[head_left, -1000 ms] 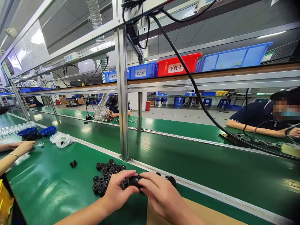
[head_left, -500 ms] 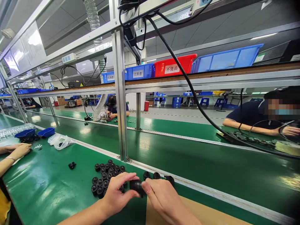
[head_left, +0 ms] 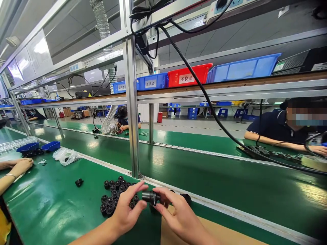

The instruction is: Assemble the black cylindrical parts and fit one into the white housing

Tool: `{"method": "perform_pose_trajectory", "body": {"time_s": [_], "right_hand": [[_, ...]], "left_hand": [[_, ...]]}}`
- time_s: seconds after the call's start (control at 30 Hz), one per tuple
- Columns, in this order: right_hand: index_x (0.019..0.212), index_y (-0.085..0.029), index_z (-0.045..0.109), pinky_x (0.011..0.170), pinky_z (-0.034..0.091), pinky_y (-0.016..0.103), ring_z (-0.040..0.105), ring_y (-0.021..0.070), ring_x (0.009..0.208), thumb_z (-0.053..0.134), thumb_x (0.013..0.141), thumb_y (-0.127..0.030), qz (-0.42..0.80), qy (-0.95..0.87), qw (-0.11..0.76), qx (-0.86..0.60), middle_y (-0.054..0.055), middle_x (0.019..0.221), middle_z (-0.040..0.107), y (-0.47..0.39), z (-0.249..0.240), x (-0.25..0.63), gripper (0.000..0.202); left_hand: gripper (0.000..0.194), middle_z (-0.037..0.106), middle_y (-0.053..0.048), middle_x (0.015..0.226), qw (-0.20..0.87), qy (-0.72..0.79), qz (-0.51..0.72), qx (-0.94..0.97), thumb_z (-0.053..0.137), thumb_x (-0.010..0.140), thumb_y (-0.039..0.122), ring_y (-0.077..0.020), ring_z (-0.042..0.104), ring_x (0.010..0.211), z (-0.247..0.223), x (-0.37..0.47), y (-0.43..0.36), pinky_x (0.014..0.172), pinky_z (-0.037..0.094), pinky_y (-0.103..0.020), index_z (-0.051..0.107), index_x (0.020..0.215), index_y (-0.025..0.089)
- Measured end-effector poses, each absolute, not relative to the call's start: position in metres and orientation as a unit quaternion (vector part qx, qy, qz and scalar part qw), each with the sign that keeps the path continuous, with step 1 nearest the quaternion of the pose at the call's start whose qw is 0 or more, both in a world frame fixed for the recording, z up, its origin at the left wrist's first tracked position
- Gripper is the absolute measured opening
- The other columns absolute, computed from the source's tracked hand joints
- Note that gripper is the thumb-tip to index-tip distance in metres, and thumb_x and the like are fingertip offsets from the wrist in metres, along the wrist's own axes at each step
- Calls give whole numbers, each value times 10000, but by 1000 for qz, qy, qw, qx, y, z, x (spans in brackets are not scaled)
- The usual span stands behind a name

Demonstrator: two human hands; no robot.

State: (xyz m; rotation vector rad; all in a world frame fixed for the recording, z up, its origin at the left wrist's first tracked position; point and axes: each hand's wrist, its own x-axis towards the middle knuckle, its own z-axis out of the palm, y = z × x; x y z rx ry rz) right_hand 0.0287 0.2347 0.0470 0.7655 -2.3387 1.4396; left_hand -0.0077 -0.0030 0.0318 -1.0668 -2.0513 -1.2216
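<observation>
A black cylindrical plastic part (head_left: 147,196) with a flange near its right end lies sideways above the green bench. My right hand (head_left: 178,211) pinches that flanged end between thumb and fingers. At the part's left end, my left hand (head_left: 129,207) has thumb and forefinger spread apart, with a gap visible around the part. Behind my left hand stands a cluster of short round black parts (head_left: 109,200) on the bench. Another dark part (head_left: 186,198) sits just beyond my right hand, partly covered by it.
A tan board (head_left: 176,231) lies under my right forearm. A single black piece (head_left: 79,182), a plastic bag (head_left: 65,155) and blue trays (head_left: 51,146) are to the left, near a co-worker's hands (head_left: 22,166). A metal post (head_left: 131,136) rises from the bench's back rail.
The black part has turned so its flanged end shows in my right fingers. My left thumb and forefinger have come off it, and my right hand has closed into a pinch.
</observation>
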Motion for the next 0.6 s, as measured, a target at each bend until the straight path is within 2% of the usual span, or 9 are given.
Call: {"method": "perform_pose_trajectory", "body": {"time_s": [0.1,0.2,0.27,0.33,0.4,0.5,0.6], "right_hand": [[1278,-245,680,827,553,395,679,267,888,609,1016,-345,511,-810,131,256,71,1075,739,235,48,28,289],[1243,-253,702,810,547,385,674,263,867,636,1000,-363,524,-807,127,241,52,1019,740,233,50,29,275],[1227,-240,713,813,551,379,676,263,869,650,990,-392,540,-800,118,233,55,1012,743,230,51,29,289],[1197,-215,715,778,553,367,677,264,851,645,992,-459,567,-790,100,213,58,954,736,228,52,29,326],[1152,-198,713,714,536,346,675,262,820,625,996,-544,587,-784,81,184,58,899,723,227,51,28,390],[1042,-212,715,613,455,324,640,240,711,584,1008,-577,542,-820,62,173,34,790,687,226,44,27,390],[905,-232,686,587,393,322,617,229,632,572,999,-463,443,-870,63,207,8,685,652,223,28,27,274]], "left_hand": [[475,773,-83,1299,267,-742,-436,-433,630,1027,143,-255,737,1209,35,-9,-4,1085,613,-422,610,1469,316],[573,710,-114,1411,278,-736,-417,-454,695,984,150,-302,660,1328,38,-11,-6,1157,559,-500,561,1520,300],[614,728,-107,1382,265,-748,-409,-450,720,976,155,-290,686,1279,39,-12,-6,1118,585,-470,534,1541,308],[605,766,-79,1299,277,-742,-389,-470,660,992,75,-250,722,1198,41,-12,-7,1055,611,-419,539,1528,330],[643,760,-77,1307,299,-730,-351,-503,607,990,9,-235,712,1217,42,-14,-9,1067,599,-418,520,1540,331],[615,701,-101,1423,290,-772,-279,-492,623,998,95,-254,647,1338,47,-24,-20,1161,548,-460,492,1563,301],[452,647,-79,1496,270,-876,-211,-341,599,1031,226,-245,579,1421,54,-50,-47,1238,484,-448,596,1476,307]]}}
